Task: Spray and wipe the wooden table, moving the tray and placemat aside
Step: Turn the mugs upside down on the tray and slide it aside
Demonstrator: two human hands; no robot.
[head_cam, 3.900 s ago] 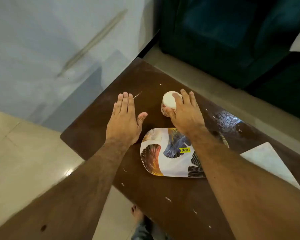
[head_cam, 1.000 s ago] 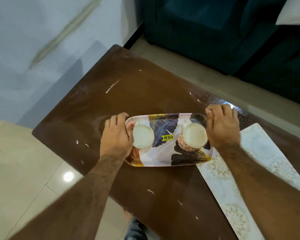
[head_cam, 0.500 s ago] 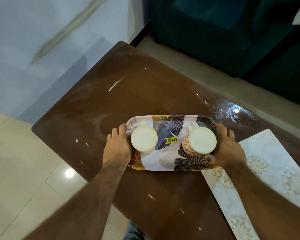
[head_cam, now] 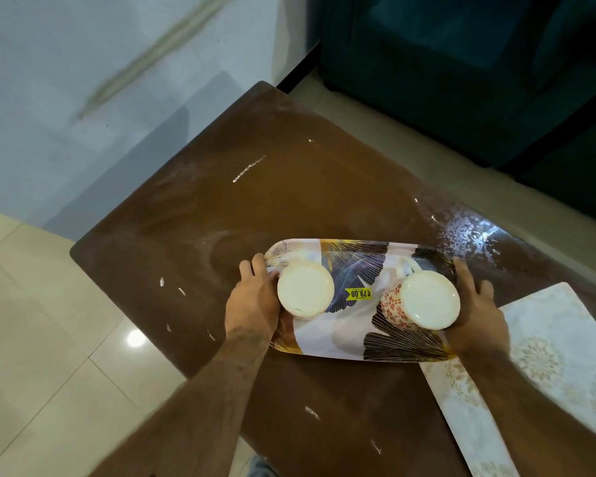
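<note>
A patterned oblong tray with a yellow price sticker is held over the brown wooden table. Two upturned white cups stand on it: a plain one at the left end and a red-patterned one at the right end. My left hand grips the tray's left end and my right hand grips its right end. A white floral placemat lies on the table at the right, its corner under the tray's right end.
A wet shiny patch marks the table behind the tray. White chips and scratches dot the tabletop. A dark teal sofa stands beyond the table, a pale wall at the left, and tiled floor below the table's near-left edge.
Earlier my hands were setting cups on the tray. Both hands then took the tray by its ends, and it looks lifted and closer to me now.
</note>
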